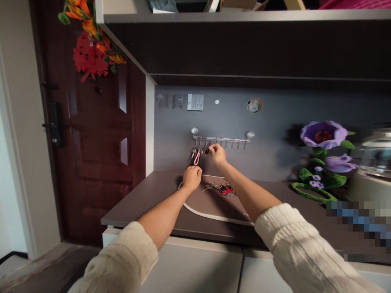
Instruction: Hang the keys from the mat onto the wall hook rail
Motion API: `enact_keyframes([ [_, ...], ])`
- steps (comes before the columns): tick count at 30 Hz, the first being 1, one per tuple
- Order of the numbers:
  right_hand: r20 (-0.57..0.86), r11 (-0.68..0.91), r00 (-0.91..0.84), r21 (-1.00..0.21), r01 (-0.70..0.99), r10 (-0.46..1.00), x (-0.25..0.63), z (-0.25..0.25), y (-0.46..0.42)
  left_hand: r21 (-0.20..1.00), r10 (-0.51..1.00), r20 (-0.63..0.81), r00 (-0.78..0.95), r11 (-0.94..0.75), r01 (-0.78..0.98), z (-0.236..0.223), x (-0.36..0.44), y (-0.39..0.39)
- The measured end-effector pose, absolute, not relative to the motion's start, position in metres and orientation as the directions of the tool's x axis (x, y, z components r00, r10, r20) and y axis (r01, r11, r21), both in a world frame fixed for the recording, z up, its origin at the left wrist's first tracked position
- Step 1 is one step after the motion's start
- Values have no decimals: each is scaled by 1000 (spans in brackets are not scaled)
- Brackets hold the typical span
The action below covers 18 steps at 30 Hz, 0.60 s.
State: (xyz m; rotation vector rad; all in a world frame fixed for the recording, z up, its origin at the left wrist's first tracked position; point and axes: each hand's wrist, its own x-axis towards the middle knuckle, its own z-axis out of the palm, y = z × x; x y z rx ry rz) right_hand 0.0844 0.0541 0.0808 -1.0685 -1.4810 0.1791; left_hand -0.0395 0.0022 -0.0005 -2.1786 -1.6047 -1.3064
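Right hand (217, 154) pinches a black item (207, 150) below the rack (226, 139); left hand (192, 177) curls under a pink strap (197, 158), contents hidden; switch panel (195, 102) marks unreadable

I count one left hand (192, 177), one right hand (218, 154), two pale sleeves (125, 256); one hook rail (226, 139), two round mounts (194, 130), one pink loop (197, 158); one white-edged mat (214, 216), its keys (226, 189) too tangled to number; one round wall hole (254, 105), one white dot (216, 102); two large purple blooms (324, 134); one door (85, 183), one red cut-out (91, 57)
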Motion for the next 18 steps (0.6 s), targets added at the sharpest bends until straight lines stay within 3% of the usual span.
enact_keyframes([
  [18,638,433,391,-754,494,664,67,84,91,351,702,708,73,-439,827,1,-38,3],
])
